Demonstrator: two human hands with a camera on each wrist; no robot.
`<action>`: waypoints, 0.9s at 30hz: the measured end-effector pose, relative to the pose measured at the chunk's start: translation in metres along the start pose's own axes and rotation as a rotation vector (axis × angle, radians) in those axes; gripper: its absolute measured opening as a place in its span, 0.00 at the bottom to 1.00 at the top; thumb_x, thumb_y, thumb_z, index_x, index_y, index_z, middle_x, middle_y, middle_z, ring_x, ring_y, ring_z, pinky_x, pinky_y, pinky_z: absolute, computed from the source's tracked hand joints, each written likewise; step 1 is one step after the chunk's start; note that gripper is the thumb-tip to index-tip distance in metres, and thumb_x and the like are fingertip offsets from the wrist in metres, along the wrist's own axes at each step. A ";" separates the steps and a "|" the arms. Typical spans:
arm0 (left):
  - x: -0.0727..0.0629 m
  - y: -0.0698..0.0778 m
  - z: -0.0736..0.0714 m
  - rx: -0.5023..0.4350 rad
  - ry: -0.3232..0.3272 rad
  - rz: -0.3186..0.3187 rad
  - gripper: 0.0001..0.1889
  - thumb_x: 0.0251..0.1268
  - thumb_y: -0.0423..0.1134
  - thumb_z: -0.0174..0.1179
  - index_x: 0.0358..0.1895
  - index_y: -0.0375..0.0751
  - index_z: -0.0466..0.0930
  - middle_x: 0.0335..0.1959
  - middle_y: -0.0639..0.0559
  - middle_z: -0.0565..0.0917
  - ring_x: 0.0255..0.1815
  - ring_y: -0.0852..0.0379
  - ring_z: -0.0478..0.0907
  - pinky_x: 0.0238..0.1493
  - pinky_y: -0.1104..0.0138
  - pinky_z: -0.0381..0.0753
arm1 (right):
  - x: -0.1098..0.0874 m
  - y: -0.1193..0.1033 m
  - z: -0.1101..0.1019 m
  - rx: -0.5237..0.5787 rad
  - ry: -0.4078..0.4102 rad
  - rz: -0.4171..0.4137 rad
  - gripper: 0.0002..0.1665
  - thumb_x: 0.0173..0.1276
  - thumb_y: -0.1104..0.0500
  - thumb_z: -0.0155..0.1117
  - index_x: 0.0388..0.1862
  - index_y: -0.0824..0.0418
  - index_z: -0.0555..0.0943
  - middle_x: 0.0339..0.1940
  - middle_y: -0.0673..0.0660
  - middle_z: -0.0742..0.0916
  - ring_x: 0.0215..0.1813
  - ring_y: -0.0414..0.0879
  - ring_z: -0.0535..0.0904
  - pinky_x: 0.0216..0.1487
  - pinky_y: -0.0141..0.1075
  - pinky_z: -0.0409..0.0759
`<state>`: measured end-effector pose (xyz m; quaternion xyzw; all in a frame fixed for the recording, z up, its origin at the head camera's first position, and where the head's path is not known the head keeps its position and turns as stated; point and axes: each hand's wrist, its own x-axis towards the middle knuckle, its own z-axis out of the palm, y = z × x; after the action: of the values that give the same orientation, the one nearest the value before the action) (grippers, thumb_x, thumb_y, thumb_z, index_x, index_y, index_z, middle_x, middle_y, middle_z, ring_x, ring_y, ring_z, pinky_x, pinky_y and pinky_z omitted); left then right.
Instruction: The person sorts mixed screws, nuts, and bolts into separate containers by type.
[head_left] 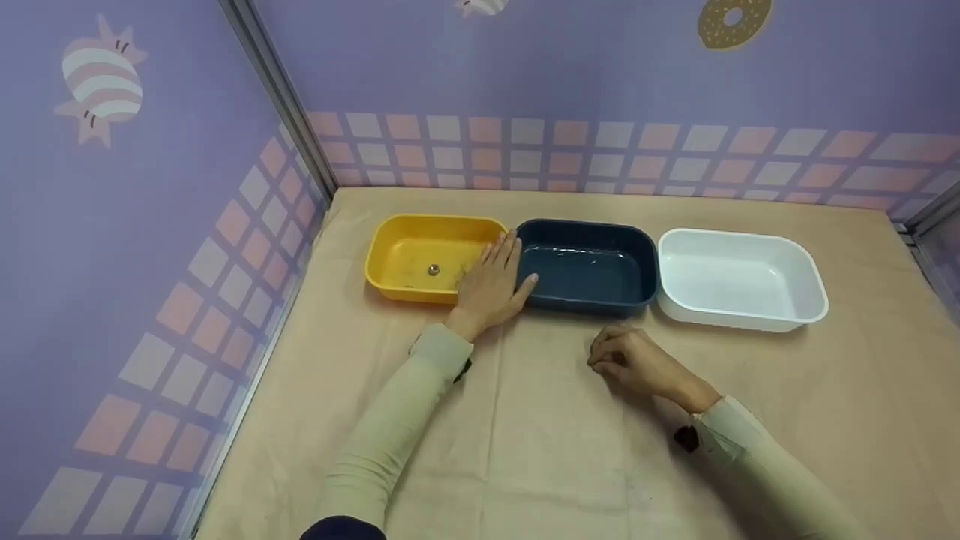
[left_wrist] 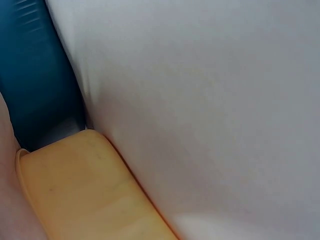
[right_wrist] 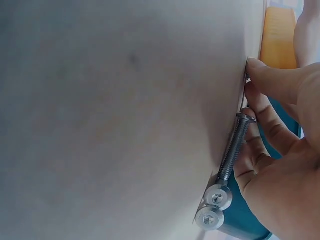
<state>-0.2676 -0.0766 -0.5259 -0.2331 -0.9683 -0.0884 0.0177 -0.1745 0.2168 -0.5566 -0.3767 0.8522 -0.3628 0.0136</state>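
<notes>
My left hand [head_left: 489,286] lies flat with fingers extended over the adjoining rims of a yellow plastic bin [head_left: 412,295] and a dark blue bin [head_left: 589,306]. In front of the blue bin, my right hand [head_left: 634,360] is down at the cloth, thumb and forefinger together. The right wrist view shows a small metal piece [right_wrist: 248,77] pinched at those fingertips, mostly hidden. Close by the other curled fingers lies a long threaded bolt [right_wrist: 234,150]. Two socket-head bolts [right_wrist: 218,197] show their round heads beyond it. My hand hides these bolts in the head view.
A white bin [head_left: 735,321] stands right of the blue one, completing a row along the back of the cloth-covered table [head_left: 555,450]. One small round metal part [head_left: 433,270] lies inside the yellow bin. Patterned panels [head_left: 525,67] rise behind and at the left.
</notes>
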 end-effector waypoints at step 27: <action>0.001 -0.001 0.001 0.003 0.001 0.002 0.42 0.88 0.62 0.32 0.87 0.32 0.46 0.90 0.38 0.46 0.91 0.45 0.42 0.90 0.52 0.45 | 0.009 -0.012 -0.018 0.015 -0.018 0.100 0.08 0.73 0.70 0.70 0.44 0.59 0.91 0.42 0.49 0.93 0.46 0.44 0.87 0.49 0.42 0.87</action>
<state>-0.2689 -0.0766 -0.5270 -0.2337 -0.9682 -0.0871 0.0184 -0.1784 0.2159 -0.5334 -0.3369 0.8670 -0.3647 0.0422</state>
